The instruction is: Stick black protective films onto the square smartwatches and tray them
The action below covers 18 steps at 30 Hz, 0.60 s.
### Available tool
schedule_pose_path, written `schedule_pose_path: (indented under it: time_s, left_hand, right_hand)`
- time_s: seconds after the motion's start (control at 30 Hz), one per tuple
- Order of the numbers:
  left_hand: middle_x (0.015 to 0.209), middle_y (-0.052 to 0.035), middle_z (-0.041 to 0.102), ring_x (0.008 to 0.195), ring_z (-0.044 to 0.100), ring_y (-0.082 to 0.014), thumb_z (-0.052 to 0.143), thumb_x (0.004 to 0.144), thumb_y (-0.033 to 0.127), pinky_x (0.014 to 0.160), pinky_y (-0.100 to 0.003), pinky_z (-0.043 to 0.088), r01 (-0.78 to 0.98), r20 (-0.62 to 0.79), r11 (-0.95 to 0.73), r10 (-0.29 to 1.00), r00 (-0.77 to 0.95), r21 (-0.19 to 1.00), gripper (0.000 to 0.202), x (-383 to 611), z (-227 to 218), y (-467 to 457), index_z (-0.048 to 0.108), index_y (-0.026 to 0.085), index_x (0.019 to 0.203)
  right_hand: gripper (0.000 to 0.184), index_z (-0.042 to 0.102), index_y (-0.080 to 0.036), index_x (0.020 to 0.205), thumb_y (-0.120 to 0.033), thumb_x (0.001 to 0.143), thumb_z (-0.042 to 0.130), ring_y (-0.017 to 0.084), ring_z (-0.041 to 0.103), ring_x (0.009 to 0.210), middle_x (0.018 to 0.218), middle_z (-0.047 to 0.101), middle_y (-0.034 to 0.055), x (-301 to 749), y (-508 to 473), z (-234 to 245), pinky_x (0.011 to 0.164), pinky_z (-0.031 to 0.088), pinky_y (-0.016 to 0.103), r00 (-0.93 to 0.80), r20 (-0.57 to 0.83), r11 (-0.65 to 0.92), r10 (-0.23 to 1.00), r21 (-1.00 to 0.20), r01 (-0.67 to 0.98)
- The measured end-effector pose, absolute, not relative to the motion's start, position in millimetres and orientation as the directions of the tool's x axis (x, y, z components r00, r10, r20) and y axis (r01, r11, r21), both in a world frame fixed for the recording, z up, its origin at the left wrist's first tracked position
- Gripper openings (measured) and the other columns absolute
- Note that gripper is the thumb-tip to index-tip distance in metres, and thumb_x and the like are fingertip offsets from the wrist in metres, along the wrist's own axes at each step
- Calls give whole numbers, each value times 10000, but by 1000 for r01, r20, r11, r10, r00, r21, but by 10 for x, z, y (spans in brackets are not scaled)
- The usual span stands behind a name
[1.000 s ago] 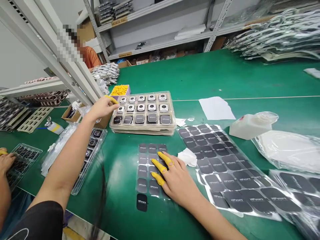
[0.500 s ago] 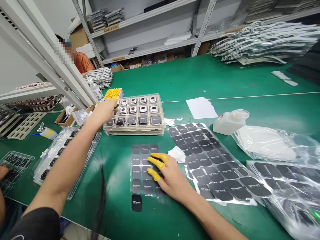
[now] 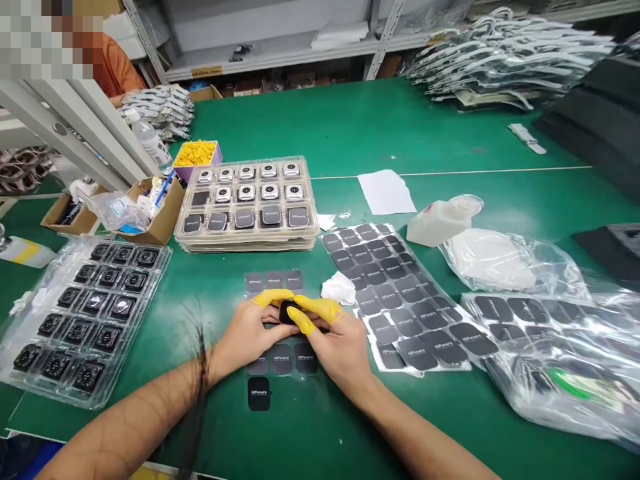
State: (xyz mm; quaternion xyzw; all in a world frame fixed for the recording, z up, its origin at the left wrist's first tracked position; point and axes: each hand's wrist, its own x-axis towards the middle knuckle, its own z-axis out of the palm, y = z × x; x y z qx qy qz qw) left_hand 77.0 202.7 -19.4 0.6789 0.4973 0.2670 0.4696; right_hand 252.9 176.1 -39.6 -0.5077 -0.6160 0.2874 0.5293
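Observation:
Between my two hands is a small dark square smartwatch body (image 3: 287, 311), partly covered by fingers. My left hand (image 3: 253, 328) grips it from the left side. From the right, my right hand (image 3: 340, 340) closes on it, with yellow finger cots on the thumb and fingers; a yellow cot also shows on the left hand. Below them lies a clear sheet of black square "HiFuture" stickers (image 3: 281, 360), partly hidden by the hands. One loose sticker (image 3: 259, 393) lies at its near left corner. Beyond, a stacked clear tray (image 3: 245, 245) holds silver watches, with black-stickered ones in front.
On the left sits another tray of black watches (image 3: 105, 277). Cardboard boxes (image 3: 163, 223) and a box of yellow finger cots (image 3: 196, 152) stand behind. To the right are larger sticker sheets (image 3: 400, 293), crumpled tissue (image 3: 339, 288), a white bottle (image 3: 440, 221) and plastic bags (image 3: 555, 393).
My left hand has come back from the tray's left side to meet my right hand over the sticker sheet. A smartwatch body is now held between them. The view has shifted.

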Motion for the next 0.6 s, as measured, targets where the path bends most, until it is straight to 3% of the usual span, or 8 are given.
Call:
schedule_pose_path:
  time_s: [0.07,0.13,0.2,0.23,0.3,0.4,0.53,0.6]
  left_hand:
    - [887,-43,792,842,740,-195,815,781,352,848,-310,585,415,-66,-103,926,373,904,174,751,-208,2017,760,193,827]
    - [888,-43,796,865,744,-207,823,771,354,877,-325,585,395,-85,-70,929,360,916,180,743,-223,2010,765,193,828]
    - [821,-42,790,818,746,-211,827,762,365,822,-320,598,372,-159,26,930,333,928,200,740,-233,2025,757,181,798]
    - [791,-44,785,791,746,-212,830,754,372,777,-311,602,359,-208,85,924,320,930,216,738,-236,2038,750,173,780]
    - [774,-57,781,759,746,-217,845,728,389,701,-293,598,334,-293,187,908,300,924,256,734,-240,2069,737,158,751]
    - [837,-79,790,783,752,-221,850,718,393,686,-281,594,269,-338,261,893,297,927,298,725,-255,2092,745,151,855]
    - [920,-84,791,815,760,-220,850,717,328,729,-295,609,202,-325,277,906,270,939,490,722,-277,2077,689,175,1153]
    - [937,-86,790,832,764,-228,850,706,288,746,-302,616,203,-336,289,906,259,936,538,727,-273,2070,661,179,1198]
  right_hand:
    - [159,775,-282,993,-185,887,704,171,709,840,976,742,41,2585,1781,-309,737,613,320,102,468,399,878,-832,384]
    - [135,777,-272,903,-177,903,680,157,692,815,946,740,30,2676,1789,-156,759,596,322,-5,493,466,870,-819,336]
    - [176,764,-272,853,-181,937,638,127,667,725,808,733,-17,2771,1764,28,696,574,273,-386,356,440,851,-885,152]
    - [183,759,-272,840,-188,944,634,115,654,684,753,724,-38,2811,1740,107,661,559,248,-608,241,369,757,-925,92]
    - [149,754,-256,849,-193,935,650,107,627,623,726,708,-40,2869,1687,198,592,522,228,-795,47,322,605,-928,189]
    - [64,744,-231,936,-211,904,692,126,618,622,811,695,4,2957,1685,137,561,491,248,-670,-39,430,741,-738,519]
    - [317,707,-257,1162,-398,879,733,175,641,732,964,696,47,3172,1908,-94,587,493,284,-313,153,345,937,-520,781]
    - [289,723,-247,1145,-406,906,690,204,641,758,979,696,72,3253,2023,-181,540,454,296,-140,277,242,951,-380,893]
